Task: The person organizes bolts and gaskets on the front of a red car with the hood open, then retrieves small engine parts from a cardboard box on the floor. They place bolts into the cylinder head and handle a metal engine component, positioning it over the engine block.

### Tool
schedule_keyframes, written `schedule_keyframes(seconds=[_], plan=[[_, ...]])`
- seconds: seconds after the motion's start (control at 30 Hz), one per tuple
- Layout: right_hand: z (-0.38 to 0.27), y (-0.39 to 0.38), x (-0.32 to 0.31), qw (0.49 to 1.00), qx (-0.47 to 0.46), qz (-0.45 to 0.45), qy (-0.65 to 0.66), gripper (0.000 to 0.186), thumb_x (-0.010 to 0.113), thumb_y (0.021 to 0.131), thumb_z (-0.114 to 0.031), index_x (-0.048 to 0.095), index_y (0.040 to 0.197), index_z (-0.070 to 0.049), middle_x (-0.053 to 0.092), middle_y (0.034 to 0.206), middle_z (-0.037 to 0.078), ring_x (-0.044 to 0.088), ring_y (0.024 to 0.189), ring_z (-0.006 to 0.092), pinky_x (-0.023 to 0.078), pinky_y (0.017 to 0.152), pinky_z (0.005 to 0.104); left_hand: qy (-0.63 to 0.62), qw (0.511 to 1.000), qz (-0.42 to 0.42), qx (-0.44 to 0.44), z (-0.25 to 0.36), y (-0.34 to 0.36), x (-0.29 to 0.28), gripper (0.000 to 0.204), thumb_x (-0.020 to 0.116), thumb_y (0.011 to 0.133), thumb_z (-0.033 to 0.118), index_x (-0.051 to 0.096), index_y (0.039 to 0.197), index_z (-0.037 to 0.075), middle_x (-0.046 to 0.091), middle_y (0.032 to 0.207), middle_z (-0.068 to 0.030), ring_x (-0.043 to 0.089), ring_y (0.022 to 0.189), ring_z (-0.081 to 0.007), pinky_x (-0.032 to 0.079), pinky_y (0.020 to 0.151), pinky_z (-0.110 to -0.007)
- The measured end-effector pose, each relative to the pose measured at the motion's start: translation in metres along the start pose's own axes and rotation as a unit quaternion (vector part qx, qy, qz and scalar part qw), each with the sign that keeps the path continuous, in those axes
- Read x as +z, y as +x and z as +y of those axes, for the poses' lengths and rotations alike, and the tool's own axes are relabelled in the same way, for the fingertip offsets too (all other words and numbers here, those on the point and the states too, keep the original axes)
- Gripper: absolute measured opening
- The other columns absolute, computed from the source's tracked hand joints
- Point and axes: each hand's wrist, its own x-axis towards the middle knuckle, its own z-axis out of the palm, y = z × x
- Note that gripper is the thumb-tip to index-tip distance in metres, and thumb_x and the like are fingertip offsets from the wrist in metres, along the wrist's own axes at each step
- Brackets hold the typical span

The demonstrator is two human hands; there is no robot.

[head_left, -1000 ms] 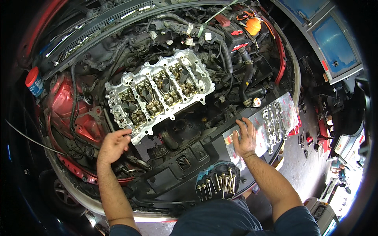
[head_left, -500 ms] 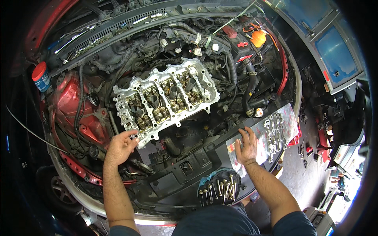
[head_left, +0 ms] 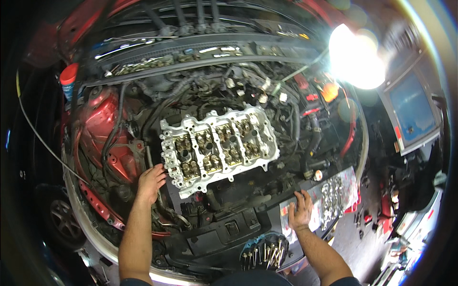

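Note:
A silver cylinder head (head_left: pixel 224 169) lies over the engine bay with its valve gear facing up. My left hand (head_left: pixel 151 183) is open beside its left end, fingers stretched toward the edge. Whether the fingertips touch the metal, I cannot tell. My right hand (head_left: pixel 300 213) rests with spread fingers by the front panel, over a clear plastic bag (head_left: pixel 313 220), and holds nothing. Right of this hand, small metal caps (head_left: pixel 332 200) lie in rows on the plastic. Several long bolts (head_left: pixel 271 253) sit together on a blue cloth (head_left: pixel 249 244) at the front.
A bright lamp (head_left: pixel 355 57) glares at the upper right. Tools and small parts (head_left: pixel 143 66) line the cowl at the back. A red-capped blue tub (head_left: pixel 68 81) stands far left. Hoses and the battery (head_left: pixel 305 97) lie right of the cylinder head.
My left hand has drawn off the near left corner of the cylinder head to its left side. The view has tilted upward, bringing the lamp in. My right hand stays in place.

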Motion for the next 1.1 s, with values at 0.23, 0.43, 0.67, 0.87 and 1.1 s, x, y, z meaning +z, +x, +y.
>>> schedule_keyframes(seconds=[0.23, 0.43, 0.67, 0.87, 1.1], plan=[[-0.002, 0.002, 0.001, 1.0, -0.023, 0.009, 0.006, 0.048, 0.061, 0.083, -0.017, 0.057, 0.13, -0.006, 0.047, 0.136, 0.023, 0.049, 0.119, 0.0419, 0.038, 0.101, 0.0519, 0.024, 0.988, -0.15, -0.033, 0.008, 0.032, 0.005, 0.038, 0.061, 0.101, 0.036, 0.065, 0.119, 0.004, 0.069, 0.113, -0.0065, 0.064, 0.098, -0.0176, 0.049, 0.09, -0.035], [-0.001, 0.003, 0.003, 0.999, -0.035, 0.001, 0.005, 0.046, 0.058, 0.084, -0.015, 0.056, 0.128, -0.002, 0.047, 0.135, 0.027, 0.048, 0.119, 0.0457, 0.036, 0.104, 0.0531, 0.012, 0.99, -0.138, -0.025, -0.002, 0.037, 0.011, 0.037, 0.064, 0.098, 0.04, 0.068, 0.116, 0.008, 0.07, 0.106, -0.0015, 0.063, 0.091, -0.0123, 0.049, 0.085, -0.032], [0.003, 0.003, 0.006, 0.999, -0.049, 0.013, 0.008, 0.046, 0.057, 0.084, -0.016, 0.056, 0.128, 0.0, 0.047, 0.133, 0.027, 0.048, 0.119, 0.0457, 0.036, 0.104, 0.0534, 0.012, 0.997, -0.08, -0.016, 0.001, 0.027, 0.024, 0.033, 0.067, 0.096, 0.041, 0.069, 0.113, 0.013, 0.069, 0.104, 0.004, 0.061, 0.091, -0.0082, 0.047, 0.082, -0.03], [0.002, 0.004, 0.005, 0.999, -0.045, 0.016, 0.007, 0.047, 0.058, 0.084, -0.018, 0.057, 0.127, 0.0, 0.048, 0.132, 0.027, 0.049, 0.117, 0.0455, 0.037, 0.103, 0.0529, 0.002, 0.997, -0.077, 0.02, 0.003, 0.029, 0.024, 0.031, 0.065, 0.099, 0.039, 0.072, 0.108, 0.01, 0.072, 0.1, 0.0019, 0.065, 0.087, -0.0085, 0.053, 0.08, -0.031], [-0.005, 0.004, 0.0, 0.999, -0.032, 0.0, 0.006, 0.042, 0.054, 0.087, -0.013, 0.056, 0.127, 0.001, 0.048, 0.132, 0.027, 0.048, 0.121, 0.0456, 0.037, 0.106, 0.0518, 0.068, 0.995, -0.064, 0.041, 0.005, 0.035, 0.018, 0.03, 0.065, 0.099, 0.036, 0.07, 0.099, 0.007, 0.071, 0.091, -0.0027, 0.068, 0.078, -0.0126, 0.057, 0.073, -0.031]])
